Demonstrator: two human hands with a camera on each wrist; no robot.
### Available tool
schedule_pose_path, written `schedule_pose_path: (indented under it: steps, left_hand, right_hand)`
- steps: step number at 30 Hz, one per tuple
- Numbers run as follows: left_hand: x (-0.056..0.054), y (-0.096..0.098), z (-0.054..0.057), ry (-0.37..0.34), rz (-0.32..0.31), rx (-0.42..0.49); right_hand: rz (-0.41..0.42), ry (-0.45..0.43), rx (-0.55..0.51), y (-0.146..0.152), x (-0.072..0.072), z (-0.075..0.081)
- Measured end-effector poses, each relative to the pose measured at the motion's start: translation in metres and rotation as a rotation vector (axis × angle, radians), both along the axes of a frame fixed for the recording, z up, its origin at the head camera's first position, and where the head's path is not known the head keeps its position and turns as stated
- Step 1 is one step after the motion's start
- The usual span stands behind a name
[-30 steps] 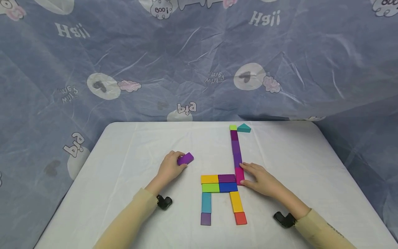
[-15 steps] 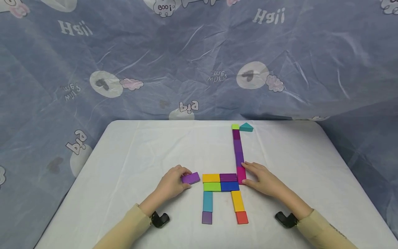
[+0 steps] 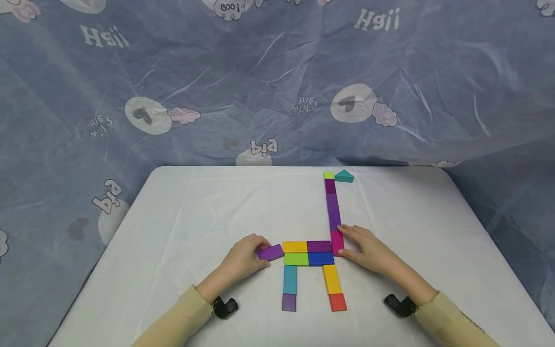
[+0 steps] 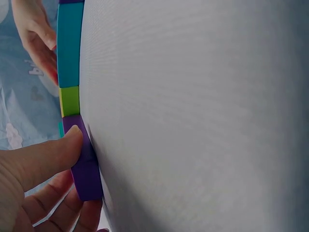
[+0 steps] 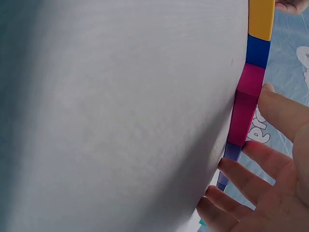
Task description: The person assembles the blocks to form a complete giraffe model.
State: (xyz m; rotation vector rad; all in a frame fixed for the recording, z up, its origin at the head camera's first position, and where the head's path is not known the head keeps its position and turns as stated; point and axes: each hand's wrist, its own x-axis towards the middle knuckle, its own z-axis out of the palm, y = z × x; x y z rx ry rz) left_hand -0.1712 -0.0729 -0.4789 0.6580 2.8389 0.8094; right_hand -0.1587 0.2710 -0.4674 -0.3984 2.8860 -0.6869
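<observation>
My left hand (image 3: 244,258) pinches a purple block (image 3: 270,252), thumb on its near side and fingers behind. The block's right end is right at the left end of the yellow block (image 3: 295,246) and lies slightly tilted. In the left wrist view the thumb presses on the purple block (image 4: 87,179), close to the lime block (image 4: 70,101). My right hand (image 3: 366,248) rests beside the magenta block (image 3: 336,243), thumb at its lower end and fingertips near its upper end, fingers spread and relaxed. The right wrist view has the thumb touching the magenta block (image 5: 245,113).
Flat blocks form a figure: a dark purple block (image 3: 319,246), blue block (image 3: 321,259), teal leg block (image 3: 290,279), yellow leg block (image 3: 332,279) and red block (image 3: 338,302). A purple column (image 3: 332,207) runs up to a teal triangle (image 3: 344,176) near the white table's (image 3: 208,207) far edge.
My left hand has brought the purple block down and right, from apart on the left to the yellow block's left end. The right hand stays beside the magenta block.
</observation>
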Motion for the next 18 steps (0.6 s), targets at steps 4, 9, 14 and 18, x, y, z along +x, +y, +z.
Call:
schedule_pose_path:
  steps: [4, 9, 14, 18]
  left_hand:
    - [-0.0001, 0.0001, 0.0009, -0.002, -0.007, 0.0]
    - [-0.0009, 0.0003, -0.0001, -0.018, -0.006, 0.0]
    - [-0.001, 0.0009, -0.0012, -0.019, -0.019, 0.007]
    - [-0.0012, 0.0014, -0.002, -0.02, -0.022, 0.007]
  right_hand:
    - [-0.002, -0.001, -0.001, -0.0007, -0.0001, 0.0008]
    - [0.002, 0.001, -0.007, -0.0016, -0.0003, 0.0011]
    - [0.004, -0.002, -0.011, -0.0014, -0.0002, 0.0009]
    - [-0.001, -0.003, -0.006, -0.0007, 0.0, 0.0011]
